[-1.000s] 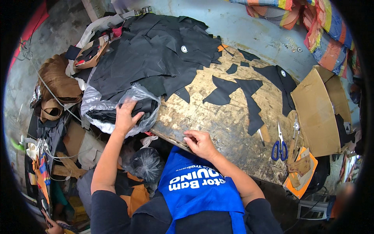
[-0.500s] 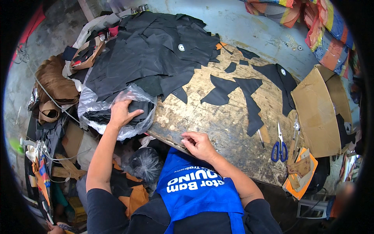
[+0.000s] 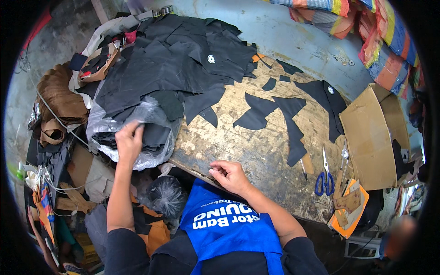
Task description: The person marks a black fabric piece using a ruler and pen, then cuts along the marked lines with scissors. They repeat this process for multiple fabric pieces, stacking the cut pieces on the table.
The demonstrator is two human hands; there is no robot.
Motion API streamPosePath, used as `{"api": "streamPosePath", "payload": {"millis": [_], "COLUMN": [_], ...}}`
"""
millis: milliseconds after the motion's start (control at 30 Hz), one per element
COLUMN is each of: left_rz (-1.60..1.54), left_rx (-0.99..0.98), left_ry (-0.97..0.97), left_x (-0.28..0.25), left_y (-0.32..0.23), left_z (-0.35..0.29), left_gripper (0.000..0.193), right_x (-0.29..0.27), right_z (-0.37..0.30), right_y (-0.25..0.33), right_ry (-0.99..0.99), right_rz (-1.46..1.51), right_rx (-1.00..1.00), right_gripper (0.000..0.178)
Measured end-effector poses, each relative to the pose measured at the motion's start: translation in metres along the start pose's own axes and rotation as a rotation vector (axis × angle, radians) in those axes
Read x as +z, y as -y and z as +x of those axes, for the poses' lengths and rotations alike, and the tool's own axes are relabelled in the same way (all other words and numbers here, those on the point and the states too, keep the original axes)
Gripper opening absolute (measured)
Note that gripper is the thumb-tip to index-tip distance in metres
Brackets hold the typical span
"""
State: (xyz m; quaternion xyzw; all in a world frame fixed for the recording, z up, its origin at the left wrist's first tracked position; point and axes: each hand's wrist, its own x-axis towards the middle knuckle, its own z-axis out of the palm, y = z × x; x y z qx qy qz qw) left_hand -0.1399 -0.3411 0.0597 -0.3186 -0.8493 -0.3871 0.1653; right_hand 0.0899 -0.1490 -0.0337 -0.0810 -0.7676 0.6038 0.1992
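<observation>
My left hand (image 3: 129, 145) is at the mouth of a clear plastic bag (image 3: 161, 161), its fingers closed on the thin film. Inside the bag lies a stack of dark cut pieces (image 3: 155, 136), partly covered by the film. My right hand (image 3: 231, 176) rests at the near edge of the wooden table (image 3: 206, 144), fingers curled toward the thumb; whatever they may hold is hidden. Beyond the bag spreads a large heap of black sheet material (image 3: 178, 59). Several loose black cut pieces (image 3: 256, 111) lie across the tabletop to the right.
Blue-handled scissors (image 3: 324, 176) lie at the right, beside an orange-edged pad (image 3: 353, 208) with wooden pieces on it. An open cardboard box (image 3: 369, 137) stands at the right edge. Brown rolled material (image 3: 62, 101) sits at the left. A tied dark bag (image 3: 167, 197) is below the table edge.
My left hand has drawn back from over the dark stack toward the bag's near left side, its fingers closing. The bag's mouth has shifted. My right hand stays at the table edge.
</observation>
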Motion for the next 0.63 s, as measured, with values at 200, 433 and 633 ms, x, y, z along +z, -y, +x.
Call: {"api": "streamPosePath", "payload": {"millis": [200, 433, 633], "left_rz": [-0.011, -0.151, -0.755], "left_rx": [0.193, 0.105, 0.198], "left_ry": [0.138, 0.269, 0.846], "left_x": [0.008, 0.03, 0.025], "left_y": [-0.06, -0.126, -0.123], "left_z": [-0.077, -0.136, -0.165], "left_gripper": [0.025, 0.026, 0.024], "right_x": [0.011, 0.011, -0.012], "right_z": [0.011, 0.041, 0.031], "right_y": [0.01, 0.031, 0.038], "right_ry": [0.16, 0.31, 0.244], "right_rz": [0.388, 0.823, 0.53], "right_rx": [0.373, 0.579, 0.51], "right_gripper": [0.036, 0.047, 0.057]}}
